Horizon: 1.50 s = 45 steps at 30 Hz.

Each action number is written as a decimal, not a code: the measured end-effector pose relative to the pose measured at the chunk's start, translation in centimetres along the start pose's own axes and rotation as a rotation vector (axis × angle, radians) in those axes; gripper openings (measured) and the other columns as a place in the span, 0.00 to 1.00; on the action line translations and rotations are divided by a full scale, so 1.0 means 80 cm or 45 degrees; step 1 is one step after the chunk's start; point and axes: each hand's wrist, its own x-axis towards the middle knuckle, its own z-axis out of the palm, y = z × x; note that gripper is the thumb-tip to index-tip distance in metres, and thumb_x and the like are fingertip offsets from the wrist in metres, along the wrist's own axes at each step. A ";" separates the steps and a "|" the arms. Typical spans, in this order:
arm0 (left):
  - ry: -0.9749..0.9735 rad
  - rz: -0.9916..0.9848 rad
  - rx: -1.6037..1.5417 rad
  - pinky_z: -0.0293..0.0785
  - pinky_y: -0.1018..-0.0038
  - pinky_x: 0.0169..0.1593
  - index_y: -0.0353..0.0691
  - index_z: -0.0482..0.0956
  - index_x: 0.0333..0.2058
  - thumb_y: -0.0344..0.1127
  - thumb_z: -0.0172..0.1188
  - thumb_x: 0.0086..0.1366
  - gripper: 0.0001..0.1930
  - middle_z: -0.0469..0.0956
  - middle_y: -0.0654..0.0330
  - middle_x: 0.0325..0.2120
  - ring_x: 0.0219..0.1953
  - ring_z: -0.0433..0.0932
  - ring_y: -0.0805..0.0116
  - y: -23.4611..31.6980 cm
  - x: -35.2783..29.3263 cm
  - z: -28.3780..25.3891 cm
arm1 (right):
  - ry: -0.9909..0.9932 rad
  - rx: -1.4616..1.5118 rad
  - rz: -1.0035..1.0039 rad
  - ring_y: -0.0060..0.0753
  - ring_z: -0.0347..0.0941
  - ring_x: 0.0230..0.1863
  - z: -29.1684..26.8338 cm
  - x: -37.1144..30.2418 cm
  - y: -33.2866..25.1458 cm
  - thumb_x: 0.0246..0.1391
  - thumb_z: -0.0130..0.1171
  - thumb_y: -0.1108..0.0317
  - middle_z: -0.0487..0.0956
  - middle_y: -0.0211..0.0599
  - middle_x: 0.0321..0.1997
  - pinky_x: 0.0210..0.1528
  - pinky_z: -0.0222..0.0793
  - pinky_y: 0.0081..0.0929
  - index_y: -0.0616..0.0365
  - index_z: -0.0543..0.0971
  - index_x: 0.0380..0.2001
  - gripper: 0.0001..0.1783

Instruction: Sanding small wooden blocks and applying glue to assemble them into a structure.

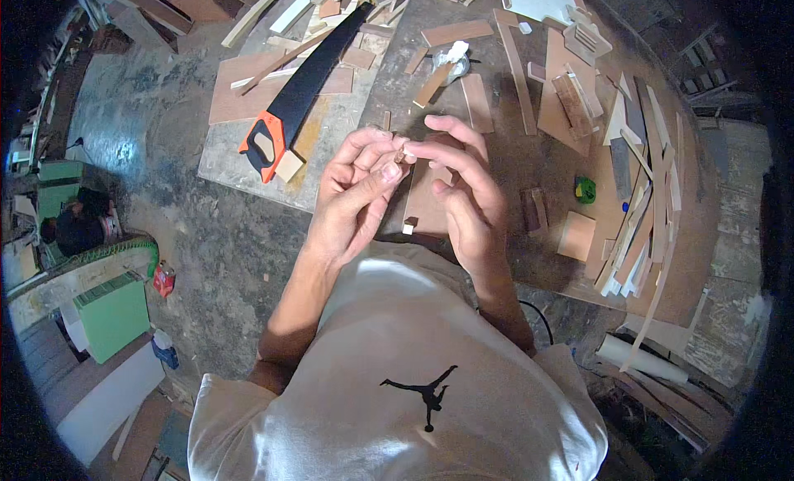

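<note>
Nearest is the person's white shirt (430,349), with one black figure printed on its chest. Above it, both hands meet over the worktop (529,162). The left hand (357,191) and the right hand (463,196) together pinch one small wooden piece (400,156) between their fingertips; the fingers of both are curled in tight around it, thumbs and forefingers touching it, and it is held in the air above the worktop's near edge.

Just under the hands lies one flat brown board (426,201), and at its near corner one small pale wooden block (408,225). To the right sit one dark wooden block (534,210), one square brown tile (576,235) and one small green object (585,189). On the floor to the left stands one small red container (164,278).

Farther off, one handsaw (302,96) with a black blade and orange handle lies on a grey slab (248,162), one pale cube (289,166) touching its handle. Beyond, many wood offcuts and strips, too many to count.
</note>
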 end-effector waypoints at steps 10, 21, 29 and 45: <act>0.023 0.008 0.043 0.72 0.73 0.58 0.36 0.71 0.52 0.18 0.59 0.64 0.19 0.78 0.55 0.49 0.53 0.76 0.68 0.000 -0.001 0.003 | -0.002 -0.192 0.003 0.39 0.62 0.65 0.000 -0.002 -0.002 0.55 0.49 0.75 0.64 0.45 0.63 0.67 0.56 0.36 0.59 0.81 0.50 0.20; 0.096 0.023 0.068 0.72 0.74 0.58 0.36 0.72 0.50 0.18 0.60 0.63 0.17 0.78 0.55 0.49 0.53 0.76 0.70 -0.003 -0.001 0.001 | 0.058 -0.544 -0.149 0.41 0.63 0.60 0.005 -0.004 0.001 0.53 0.48 0.79 0.64 0.45 0.61 0.58 0.67 0.35 0.53 0.83 0.48 0.22; 0.137 0.032 0.098 0.72 0.75 0.57 0.36 0.73 0.49 0.18 0.59 0.64 0.16 0.79 0.55 0.49 0.52 0.77 0.71 -0.006 -0.002 -0.002 | 0.088 -0.670 -0.175 0.40 0.64 0.58 0.006 -0.007 0.003 0.45 0.48 0.84 0.63 0.43 0.61 0.54 0.67 0.34 0.51 0.83 0.47 0.27; 0.123 -0.031 0.045 0.70 0.74 0.61 0.37 0.73 0.49 0.19 0.58 0.65 0.15 0.79 0.54 0.50 0.53 0.77 0.68 -0.007 -0.005 -0.003 | 0.139 -1.050 -0.301 0.47 0.60 0.63 -0.001 -0.012 0.003 0.45 0.51 0.82 0.62 0.46 0.63 0.66 0.56 0.42 0.47 0.82 0.50 0.28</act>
